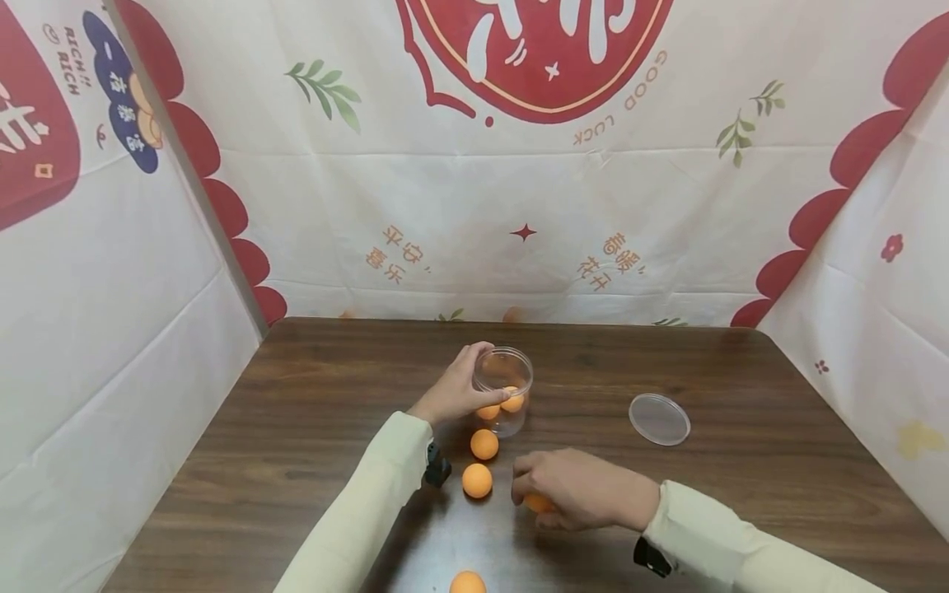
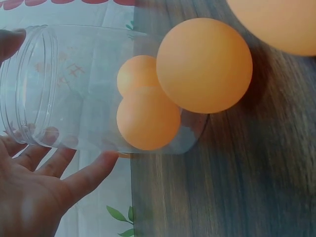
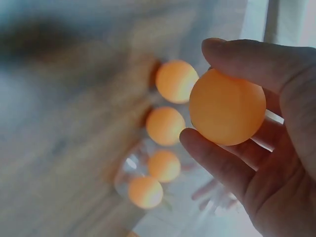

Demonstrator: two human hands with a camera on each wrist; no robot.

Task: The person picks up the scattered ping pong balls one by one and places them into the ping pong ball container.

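Note:
My left hand (image 1: 454,394) holds a clear plastic jar (image 2: 89,89) round its side, thumb near the threaded rim. The jar stands upright and uncovered on the table, with two orange balls (image 2: 148,118) at its bottom. Between the thumb and fingers of my right hand (image 1: 582,490) is another orange ball (image 3: 228,106), low over the table to the right of the loose balls. One loose orange ball (image 1: 484,445) lies just in front of the jar, and a second ball (image 1: 477,481) sits nearer to me.
A further orange ball (image 1: 468,583) lies at the bottom edge of the head view. The round clear lid (image 1: 660,419) rests flat to the right of the jar. Printed cloth (image 1: 474,198) hangs behind the brown wooden table (image 1: 296,436) and along both sides.

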